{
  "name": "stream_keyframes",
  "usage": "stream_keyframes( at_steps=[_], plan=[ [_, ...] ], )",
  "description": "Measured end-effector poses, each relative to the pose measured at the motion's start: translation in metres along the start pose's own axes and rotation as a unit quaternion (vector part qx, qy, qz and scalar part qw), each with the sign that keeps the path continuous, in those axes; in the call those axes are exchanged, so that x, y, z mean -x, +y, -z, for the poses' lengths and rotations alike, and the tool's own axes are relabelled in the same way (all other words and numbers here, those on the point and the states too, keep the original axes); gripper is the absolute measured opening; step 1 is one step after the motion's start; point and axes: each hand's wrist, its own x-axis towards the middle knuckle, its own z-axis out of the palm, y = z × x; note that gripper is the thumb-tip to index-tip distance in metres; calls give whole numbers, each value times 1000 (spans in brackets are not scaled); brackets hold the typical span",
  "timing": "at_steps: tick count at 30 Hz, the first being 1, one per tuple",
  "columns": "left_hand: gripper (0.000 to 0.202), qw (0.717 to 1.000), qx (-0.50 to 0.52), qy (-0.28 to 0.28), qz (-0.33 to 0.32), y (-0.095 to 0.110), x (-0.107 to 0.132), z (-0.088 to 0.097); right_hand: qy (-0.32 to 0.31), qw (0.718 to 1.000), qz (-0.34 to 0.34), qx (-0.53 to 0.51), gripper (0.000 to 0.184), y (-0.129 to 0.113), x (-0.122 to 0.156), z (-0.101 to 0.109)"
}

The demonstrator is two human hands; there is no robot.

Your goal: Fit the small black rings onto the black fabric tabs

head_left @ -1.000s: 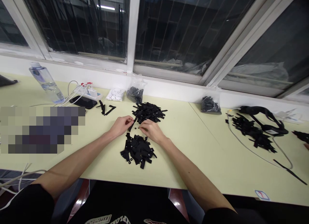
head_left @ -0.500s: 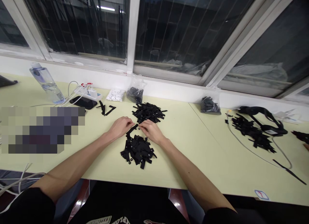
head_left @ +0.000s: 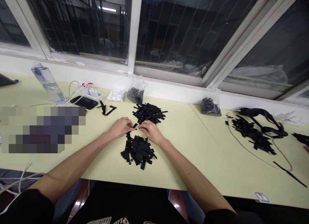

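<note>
My left hand is closed with its fingertips on a short black fabric strip, whose ends show on both sides of the fingers. Just across from it, my right hand has thumb and fingers pinched together; whatever is between them is too small to make out. A small black ring lies on the table between the two hands. Nearer my body is a heap of black strips, some with small white marks, with a couple of rings at its edge. Beyond my hands lies another pile of black strips.
Along the window side stand a water bottle, a phone, a power strip, a white packet and bags of black parts. A black headset-like strap and more strips lie at right.
My left fingers have shifted slightly toward me and cover more of the strip. The right hand stays almost in place, its fingertips still pinched.
</note>
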Motion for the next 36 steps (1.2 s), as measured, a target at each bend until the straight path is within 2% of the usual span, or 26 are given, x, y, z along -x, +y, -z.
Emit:
stream_keyframes(
  at_steps=[5, 9, 15, 20, 28, 36],
  plan=[
    [20, 1000, -19, -9, -6, 0, 0, -1, -1, 1000, -6, -13, 14, -1, 0, 1],
    [19, 1000, -13, 5, -10, 4, 1, 1, 0, 1000, -10, -27, 12, -2, -1, 3],
    [19, 994, 103, 34, 11, 14, 3, 2, 33, 996, -45, -73, 12, -6, -1, 5],
    [24, 978, 194, 70, 19, 15, 1, -3, 70, 980, -96, -159, 11, -12, -2, 7],
    [34, 975, 210, 63, 20, 15, 2, -6, 99, 951, -126, -265, 13, -21, -5, 4],
    [35, 969, 237, 65, -4, 26, 5, -9, 147, 932, -131, -303, 14, -24, -8, 3]
  ],
)
